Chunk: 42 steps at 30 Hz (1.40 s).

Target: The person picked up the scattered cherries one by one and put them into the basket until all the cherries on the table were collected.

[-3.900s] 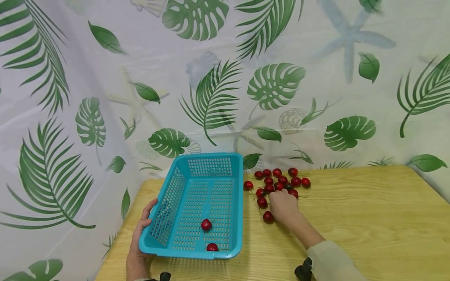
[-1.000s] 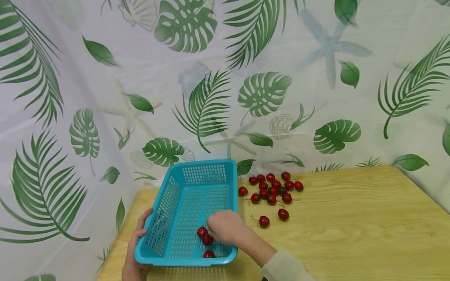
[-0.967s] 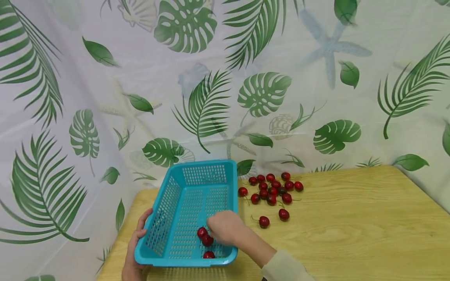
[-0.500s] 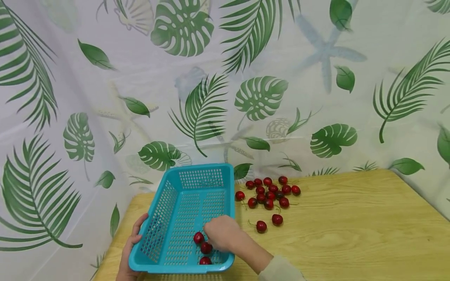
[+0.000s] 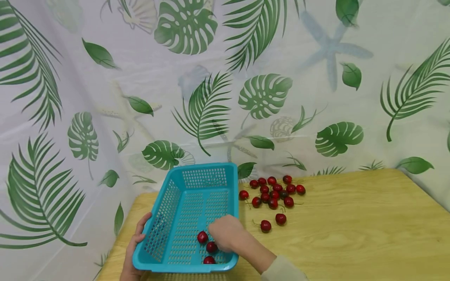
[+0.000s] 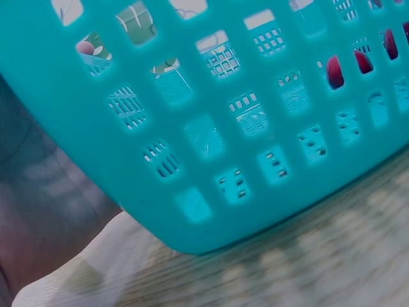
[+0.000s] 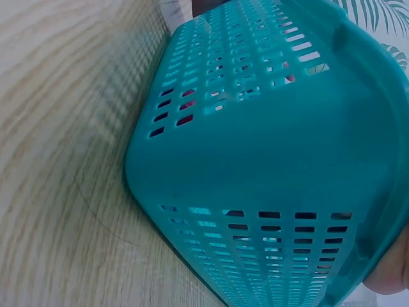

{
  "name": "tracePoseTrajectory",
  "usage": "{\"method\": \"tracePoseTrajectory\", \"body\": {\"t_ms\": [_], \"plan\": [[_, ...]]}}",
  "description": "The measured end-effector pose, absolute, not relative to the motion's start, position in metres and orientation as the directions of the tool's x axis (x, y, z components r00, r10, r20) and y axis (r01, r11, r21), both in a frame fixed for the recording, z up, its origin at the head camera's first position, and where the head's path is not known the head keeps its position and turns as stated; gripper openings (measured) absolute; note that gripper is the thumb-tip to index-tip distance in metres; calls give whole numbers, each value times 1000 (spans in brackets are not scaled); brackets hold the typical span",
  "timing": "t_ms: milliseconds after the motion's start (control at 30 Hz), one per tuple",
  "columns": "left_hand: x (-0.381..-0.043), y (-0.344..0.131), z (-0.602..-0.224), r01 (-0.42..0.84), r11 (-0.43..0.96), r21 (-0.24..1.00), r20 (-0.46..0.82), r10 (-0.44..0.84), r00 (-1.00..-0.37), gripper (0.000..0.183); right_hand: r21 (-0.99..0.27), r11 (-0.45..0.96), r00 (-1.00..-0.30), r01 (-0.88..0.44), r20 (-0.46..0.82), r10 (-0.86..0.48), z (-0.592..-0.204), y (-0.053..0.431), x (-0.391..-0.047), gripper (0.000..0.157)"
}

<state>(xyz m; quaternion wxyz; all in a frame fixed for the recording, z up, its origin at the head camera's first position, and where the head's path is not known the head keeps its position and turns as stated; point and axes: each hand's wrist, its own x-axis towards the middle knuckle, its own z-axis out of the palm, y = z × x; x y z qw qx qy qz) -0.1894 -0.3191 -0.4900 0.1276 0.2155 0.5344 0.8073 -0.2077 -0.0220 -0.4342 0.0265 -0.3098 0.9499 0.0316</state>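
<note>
At a wood-grain counter point(image 5: 351, 222), gripping a turquoise basket point(image 5: 186, 268) with the left hand point(image 5: 134, 246), holding the curled right hand point(image 5: 225, 233) inside beside three cherries point(image 5: 211, 247), concealing any possible grasp.

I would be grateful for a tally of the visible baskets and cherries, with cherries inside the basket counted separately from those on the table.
Blue basket: 1
Cherries inside it: 3 visible
Cherries on the table: 17 visible
Total: 21
</note>
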Motion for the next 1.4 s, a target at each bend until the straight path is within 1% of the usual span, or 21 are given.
{"method": "tracePoseTrajectory", "body": {"t_ms": [133, 233, 433, 533, 867, 1167, 1400], "plan": [[-190, -320, -490, 41, -401, 915, 231, 437, -869, 63, 44, 803, -803, -595, -60, -592, -433, -22, -207, 26], [-192, -320, -489, 46, -394, 918, 225, 421, -879, 63, 44, 799, -800, -599, -58, -597, -432, -22, -207, 27], [-198, -316, -488, 42, -299, 953, 153, 358, -921, 62, 64, 804, -806, -591, -67, -588, -432, -19, -211, 25], [-199, -315, -488, 38, -282, 959, 136, 334, -933, 62, 66, 803, -806, -592, -60, -589, -433, -18, -213, 25], [-200, -314, -486, 24, -291, 956, 127, 338, -933, 60, 46, 811, -813, -583, -48, -581, -434, -18, -214, 29], [-190, -316, -487, 15, -363, 932, 162, 377, -912, 64, 17, 809, -809, -587, -35, -586, -435, -21, -212, 31], [-189, -315, -487, 4, -353, 935, 130, 335, -933, 63, 1, 812, -811, -583, -46, -583, -436, -22, -211, 31]]}}
